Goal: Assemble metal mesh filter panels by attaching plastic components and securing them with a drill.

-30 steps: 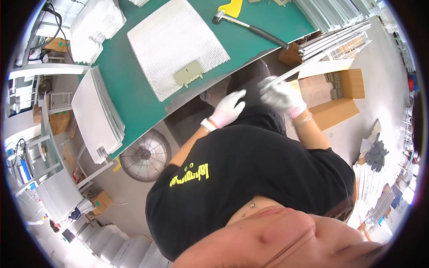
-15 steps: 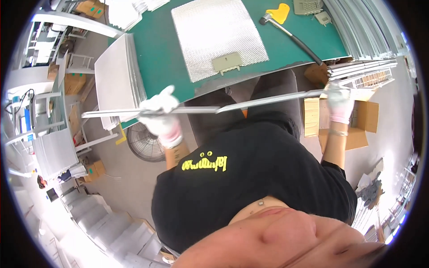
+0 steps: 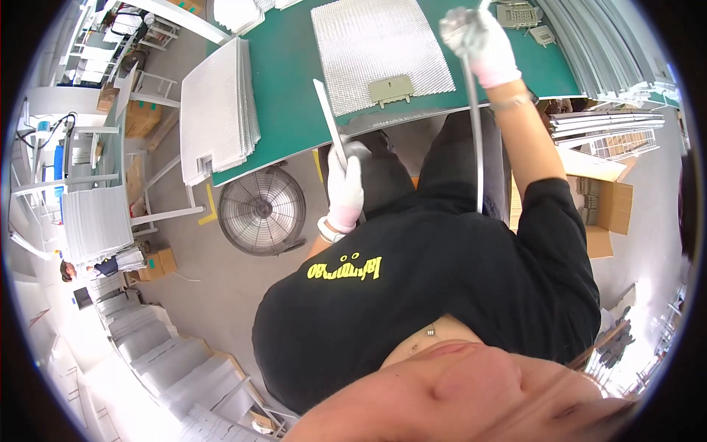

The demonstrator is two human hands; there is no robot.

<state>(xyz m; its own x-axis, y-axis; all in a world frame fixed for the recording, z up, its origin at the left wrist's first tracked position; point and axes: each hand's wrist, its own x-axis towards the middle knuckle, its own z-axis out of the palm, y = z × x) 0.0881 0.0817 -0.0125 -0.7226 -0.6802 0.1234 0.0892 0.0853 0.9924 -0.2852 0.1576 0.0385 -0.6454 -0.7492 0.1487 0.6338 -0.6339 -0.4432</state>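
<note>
A narrow silvery metal strip (image 3: 329, 116) slants up and away from my left hand (image 3: 345, 188), whose gloved fingers are closed around its near end at the table's front edge. Over the far right of the table, my gloved right hand (image 3: 482, 48) grips a second metal strip (image 3: 475, 140), which hangs down toward my lap and looks blurred. Between the hands, a silvery mesh panel (image 3: 375, 44) lies on the green table (image 3: 283, 81). On its near edge rests a small olive-grey plate (image 3: 391, 90). The hammer and yellow piece seen earlier are hidden around my right hand and forearm.
Stacked mesh panels (image 3: 215, 103) overhang the table's left edge. Long metal profiles (image 3: 596, 48) crowd the right end, near a grey telephone-like box (image 3: 518, 15). A floor fan (image 3: 263, 210) stands at lower left; an open carton (image 3: 611, 210) is at right. Another person (image 3: 103, 267) is far left.
The two strips, formerly stretched sideways with their ends meeting, are now apart and point away from me. My right hand has moved far over the table; my left has come inward.
</note>
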